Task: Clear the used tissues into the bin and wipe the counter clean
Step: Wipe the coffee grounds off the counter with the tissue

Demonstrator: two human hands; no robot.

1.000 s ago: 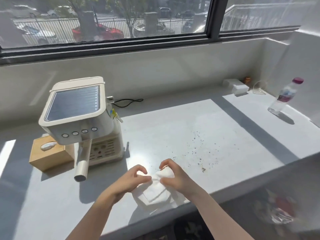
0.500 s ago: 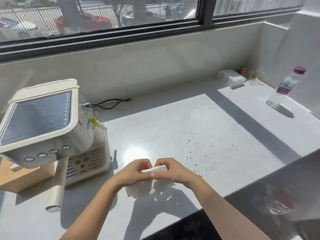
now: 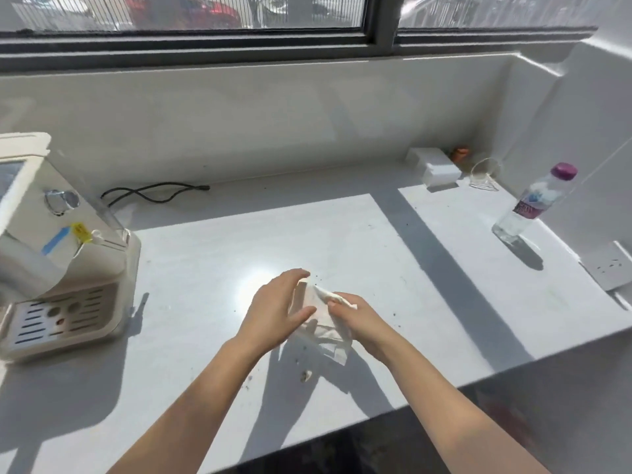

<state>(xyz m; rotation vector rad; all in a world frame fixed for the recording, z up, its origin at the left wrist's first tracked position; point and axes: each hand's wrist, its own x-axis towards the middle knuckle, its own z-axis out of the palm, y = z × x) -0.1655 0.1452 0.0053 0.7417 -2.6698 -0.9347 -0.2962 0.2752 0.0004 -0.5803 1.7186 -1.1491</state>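
The tissue (image 3: 325, 331) has risen off the sunlit counter (image 3: 342, 234); right fingers (image 3: 338, 298) pinch it (left fingers (image 3: 290, 278) splayed, touching).

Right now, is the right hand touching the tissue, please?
Touching: the head view shows the right hand gripping the tissue by its upper edge.

Tissue (image 3: 325, 323) between left hand (image 3: 273, 313) and right hand (image 3: 362, 319), over counter (image 3: 342, 234) | coffee machine (image 3: 61, 268) on counter, well left of left hand | cable (image 3: 154, 195) behind and left of left hand | crumbs (image 3: 305, 375) just before the hands | box (image 3: 437, 171) and bottle (image 3: 533, 206) well behind and right of right hand.
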